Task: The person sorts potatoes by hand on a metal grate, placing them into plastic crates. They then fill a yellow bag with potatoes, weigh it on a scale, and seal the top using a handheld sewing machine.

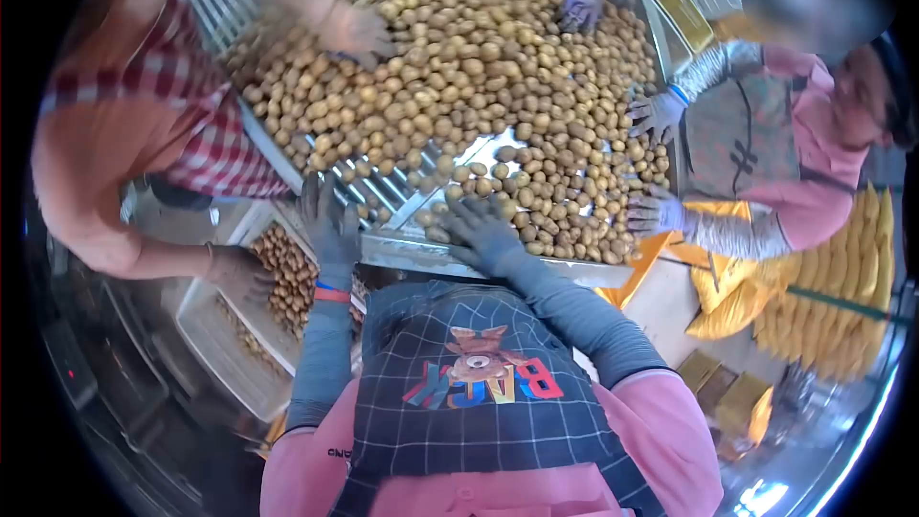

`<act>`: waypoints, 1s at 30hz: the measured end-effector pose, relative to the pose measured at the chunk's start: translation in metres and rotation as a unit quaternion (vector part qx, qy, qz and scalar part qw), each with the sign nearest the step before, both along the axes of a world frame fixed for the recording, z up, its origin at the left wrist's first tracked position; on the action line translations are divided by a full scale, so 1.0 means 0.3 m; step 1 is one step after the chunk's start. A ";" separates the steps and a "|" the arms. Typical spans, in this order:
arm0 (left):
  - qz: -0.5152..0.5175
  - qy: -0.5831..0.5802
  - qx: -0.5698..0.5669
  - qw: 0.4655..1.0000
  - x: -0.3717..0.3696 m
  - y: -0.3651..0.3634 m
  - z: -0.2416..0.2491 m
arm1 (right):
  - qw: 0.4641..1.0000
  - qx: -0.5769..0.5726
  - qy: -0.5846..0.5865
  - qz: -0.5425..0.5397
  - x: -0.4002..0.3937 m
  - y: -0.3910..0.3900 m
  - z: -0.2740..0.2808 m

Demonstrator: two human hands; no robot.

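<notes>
Head view, left hand (328,225) and right hand (486,235) spread empty, sorting table (498,263) heaped with kiwifruit (479,77)

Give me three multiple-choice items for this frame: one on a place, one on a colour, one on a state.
1. Where is the right hand?
A. among the small round fruits at the sorting table's near edge
B. inside a crate
C. on the apron

2. What colour are the wearer's gloves?
A. white
B. grey
C. yellow

3. How is the left hand?
A. clenched in a fist
B. gripping a bag
C. open, fingers spread over the rollers

Answers: 1 A, its fingers lie on fruit by the metal edge. 2 B, both hands are grey. 3 C, the fingers are splayed and hold nothing.
</notes>
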State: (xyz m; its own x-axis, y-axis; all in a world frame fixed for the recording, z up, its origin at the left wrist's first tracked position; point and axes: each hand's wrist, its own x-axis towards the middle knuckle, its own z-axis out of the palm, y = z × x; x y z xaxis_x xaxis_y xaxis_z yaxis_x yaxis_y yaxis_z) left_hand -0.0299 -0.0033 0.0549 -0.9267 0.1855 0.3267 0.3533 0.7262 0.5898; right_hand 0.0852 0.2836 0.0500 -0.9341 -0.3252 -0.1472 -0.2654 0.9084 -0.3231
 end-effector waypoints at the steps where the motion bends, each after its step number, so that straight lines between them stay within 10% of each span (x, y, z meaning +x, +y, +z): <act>1: -0.015 -0.007 -0.038 0.999 -0.037 0.029 -0.025 | 1.000 0.001 -0.011 -0.023 0.034 0.095 -0.007; 5: 0.073 -0.108 -0.112 0.985 -0.229 0.150 -0.183 | 0.973 0.102 -0.126 -0.163 0.075 0.362 -0.050; 8: 0.107 -0.151 -0.281 0.942 -0.190 0.401 -0.121 | 0.933 0.142 0.032 -0.329 0.055 0.464 -0.282; 10: 0.036 -0.126 -0.290 0.948 -0.073 0.523 -0.061 | 0.899 0.079 -0.025 -0.431 -0.002 0.338 -0.134; 12: -0.092 -0.057 -0.279 0.954 0.023 0.531 -0.219 | 0.967 0.040 -0.039 -0.248 0.062 0.272 -0.094; 13: -0.141 -0.129 -0.255 0.948 0.119 0.585 -0.026 | 0.991 0.005 -0.033 -0.130 0.113 0.262 -0.073; 15: -0.241 -0.091 -0.291 0.921 0.230 0.597 -0.053 | 0.992 0.007 0.004 -0.127 0.181 0.331 -0.081; 19: -0.407 -0.099 -0.113 0.901 0.273 0.552 -0.038 | 0.940 0.051 -0.066 -0.330 0.076 0.557 -0.105; 21: -0.457 -0.116 -0.012 0.882 0.241 0.510 -0.034 | 0.903 -0.103 0.079 -0.410 -0.082 0.605 -0.060; 25: -0.147 -0.036 0.029 0.988 0.189 0.399 -0.021 | 0.845 -0.272 0.113 -0.446 -0.473 0.606 -0.079; 27: -0.069 -0.043 -0.043 0.996 0.163 0.318 -0.077 | 0.887 -0.011 0.129 -0.444 -0.550 0.437 -0.042; 30: -0.032 -0.068 -0.075 0.994 0.162 0.340 -0.096 | 0.945 -0.010 0.095 -0.313 -0.471 0.281 -0.033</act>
State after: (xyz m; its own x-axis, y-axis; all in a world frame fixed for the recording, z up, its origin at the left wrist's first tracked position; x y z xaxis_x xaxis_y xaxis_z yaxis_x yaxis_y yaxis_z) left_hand 0.0188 0.0989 0.0260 -0.9452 0.2827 0.1632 0.3259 0.7883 0.5219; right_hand -0.0561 0.3679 0.0402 -0.9532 0.2993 0.0428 0.2676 0.9010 -0.3415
